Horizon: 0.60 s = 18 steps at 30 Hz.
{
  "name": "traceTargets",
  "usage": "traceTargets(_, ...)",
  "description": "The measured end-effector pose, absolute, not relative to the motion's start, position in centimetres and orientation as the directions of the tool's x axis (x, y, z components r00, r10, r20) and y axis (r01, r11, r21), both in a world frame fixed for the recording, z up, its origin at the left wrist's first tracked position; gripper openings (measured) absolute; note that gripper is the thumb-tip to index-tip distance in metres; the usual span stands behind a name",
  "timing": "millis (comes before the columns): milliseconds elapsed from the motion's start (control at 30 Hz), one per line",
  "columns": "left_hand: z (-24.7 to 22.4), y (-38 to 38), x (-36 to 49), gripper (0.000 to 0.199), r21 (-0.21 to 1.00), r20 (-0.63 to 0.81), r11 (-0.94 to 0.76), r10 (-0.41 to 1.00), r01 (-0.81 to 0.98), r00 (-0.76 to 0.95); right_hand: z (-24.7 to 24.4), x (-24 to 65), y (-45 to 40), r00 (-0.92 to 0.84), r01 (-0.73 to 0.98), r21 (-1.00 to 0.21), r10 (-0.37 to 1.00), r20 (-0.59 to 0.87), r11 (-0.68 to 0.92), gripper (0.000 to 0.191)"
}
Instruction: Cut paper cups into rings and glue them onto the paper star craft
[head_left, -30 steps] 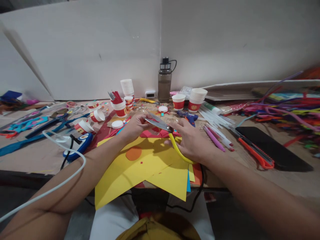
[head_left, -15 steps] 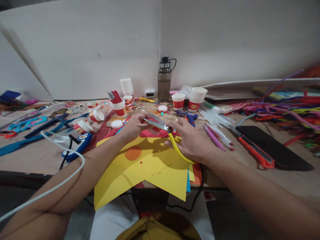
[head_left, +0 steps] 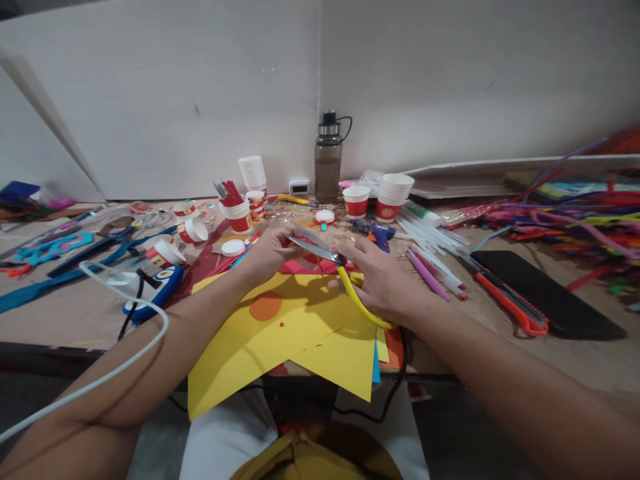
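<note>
My right hand (head_left: 383, 280) is closed around yellow-handled scissors (head_left: 316, 248), whose blades point left and are slightly apart. Near the blade tips, my left hand (head_left: 273, 253) is pinched; whatever lies between its fingers is too small or hidden to make out. Below both hands, yellow paper sheets (head_left: 235, 353) overhang the table's front edge. An orange paper circle (head_left: 266, 306) and a tiny red scrap rest on the yellow. Behind the blades lies red paper (head_left: 295, 267), partly covered.
Paper cups (head_left: 357, 202) and a water bottle (head_left: 328, 167) stand at the back. A glue gun (head_left: 381, 237), glue sticks, markers, an orange cutter (head_left: 515, 307) and a black phone (head_left: 550, 297) lie right. Leftward are tipped cups, a power strip (head_left: 163, 293) and a white cable crossing my left forearm.
Almost nothing differs. Both hands and the scissors keep their places, and the whole view has shifted very slightly.
</note>
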<state>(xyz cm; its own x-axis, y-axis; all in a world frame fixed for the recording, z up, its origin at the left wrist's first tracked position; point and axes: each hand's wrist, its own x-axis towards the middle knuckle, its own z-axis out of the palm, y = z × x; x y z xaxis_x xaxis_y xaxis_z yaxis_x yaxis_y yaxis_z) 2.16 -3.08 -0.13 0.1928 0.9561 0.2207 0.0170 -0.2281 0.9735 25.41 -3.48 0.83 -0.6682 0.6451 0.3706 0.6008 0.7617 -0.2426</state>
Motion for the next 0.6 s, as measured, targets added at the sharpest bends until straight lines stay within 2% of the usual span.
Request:
traceTargets(267,-0.14,-3.07,2.12,0.033,0.975,0.220,-0.222,0.952,-0.012,0.211,1.01,25.44,-3.61,-0.669,0.616,-0.210,0.645,0.369,0.759,0.054)
traceTargets(467,-0.27,-3.01,1.83,0.032,0.971,0.234,-0.237,0.947,-0.013,0.220,1.19,25.50,-3.86,-0.651,0.673,-0.127,0.665,0.365,0.728,0.058)
traceTargets(600,-0.31,-2.89,1.87,0.027,0.968,0.251,-0.244,0.944,-0.059,0.214,1.34,25.44,-4.03,-0.649,0.668,-0.152,0.670,0.360,0.728,0.056)
